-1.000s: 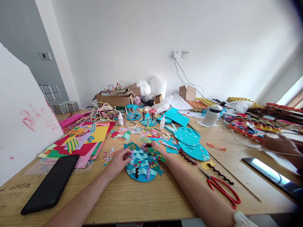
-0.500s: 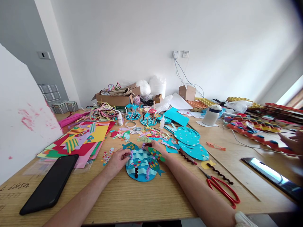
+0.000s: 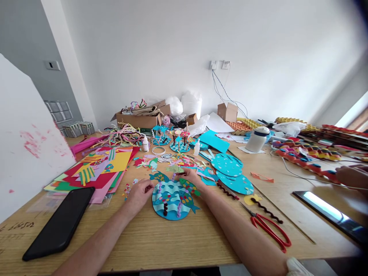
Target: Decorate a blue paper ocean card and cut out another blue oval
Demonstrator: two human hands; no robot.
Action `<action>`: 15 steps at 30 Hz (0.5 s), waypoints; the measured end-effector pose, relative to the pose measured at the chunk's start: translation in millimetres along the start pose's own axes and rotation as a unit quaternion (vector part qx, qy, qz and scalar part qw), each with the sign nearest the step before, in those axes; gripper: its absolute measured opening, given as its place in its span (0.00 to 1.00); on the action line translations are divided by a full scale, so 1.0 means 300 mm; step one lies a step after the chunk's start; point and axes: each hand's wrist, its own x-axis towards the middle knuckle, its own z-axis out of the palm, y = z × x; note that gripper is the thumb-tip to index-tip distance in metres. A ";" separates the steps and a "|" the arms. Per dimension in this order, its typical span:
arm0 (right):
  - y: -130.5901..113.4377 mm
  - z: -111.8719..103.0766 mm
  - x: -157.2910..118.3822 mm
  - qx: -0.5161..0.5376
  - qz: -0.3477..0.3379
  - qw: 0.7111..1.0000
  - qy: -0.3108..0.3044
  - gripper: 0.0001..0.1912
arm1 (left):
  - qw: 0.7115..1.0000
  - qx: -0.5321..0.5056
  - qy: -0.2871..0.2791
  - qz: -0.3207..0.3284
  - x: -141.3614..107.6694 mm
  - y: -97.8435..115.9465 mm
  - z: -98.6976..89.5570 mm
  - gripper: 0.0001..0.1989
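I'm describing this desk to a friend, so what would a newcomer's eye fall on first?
Probably the round blue craft at the near centre, between left hand and right hand, bearing bright paper fish and curly stems. After that, perhaps the red scissors at near right and the big black phone at near left.

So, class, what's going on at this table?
A person is working on a round blue craft decorated with paper fish. The left hand is by its left edge and the right hand at its far side; their exact grip is unclear. Red-handled scissors lie to the right, a black phone to the left.
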 end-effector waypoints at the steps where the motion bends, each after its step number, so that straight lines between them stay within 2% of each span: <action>1: 0.001 -0.002 0.003 -0.005 0.002 1.000 0.008 0.03 | 1.000 0.001 0.002 -0.004 0.000 0.001 -0.003 0.06; 7: 0.023 -0.016 0.020 -0.031 0.019 0.997 0.061 0.08 | 0.997 -0.034 0.017 -0.060 0.002 0.001 -0.016 0.08; 11: 0.014 -0.033 0.021 -0.030 0.031 0.995 0.084 0.10 | 0.984 -0.119 0.019 -0.130 0.012 0.006 -0.028 0.02; 15: -0.023 -0.062 0.008 -0.014 0.048 0.995 0.090 0.10 | 0.948 -0.247 0.024 -0.197 -0.004 0.035 -0.061 0.13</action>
